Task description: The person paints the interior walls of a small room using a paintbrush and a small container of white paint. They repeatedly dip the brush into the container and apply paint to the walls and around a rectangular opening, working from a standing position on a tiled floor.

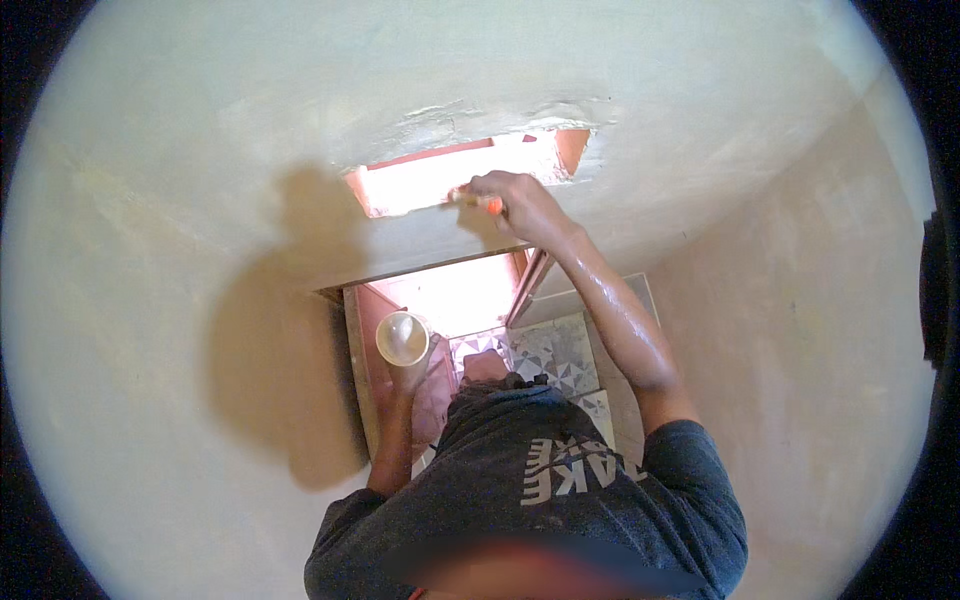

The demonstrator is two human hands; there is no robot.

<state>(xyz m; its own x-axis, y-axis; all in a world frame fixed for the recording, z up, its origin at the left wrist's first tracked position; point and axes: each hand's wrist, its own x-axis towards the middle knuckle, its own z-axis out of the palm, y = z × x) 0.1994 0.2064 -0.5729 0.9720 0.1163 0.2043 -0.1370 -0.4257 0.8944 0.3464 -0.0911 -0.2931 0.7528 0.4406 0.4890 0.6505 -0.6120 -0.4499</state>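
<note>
My right hand (529, 202) grips a small tool, probably a paintbrush (474, 199), with a bit of orange showing by the fingers. Its tip is at the lower edge of a slot-like opening (574, 151) in the plastered wall; whether it touches is hard to tell. Lower and to the left, my left hand (411, 373) holds up a pale round cup (382, 339). Something whitish and shiny is inside it. The cup hides most of the left fingers.
Pale painted wall (187, 135) surrounds me, rough along the opening's top edge. Beneath the opening is a doorway with a dark lintel edge (435, 262) and bright light beyond. Below lie patterned floor tiles (559, 349). My shadow (277, 352) falls on the wall to the left.
</note>
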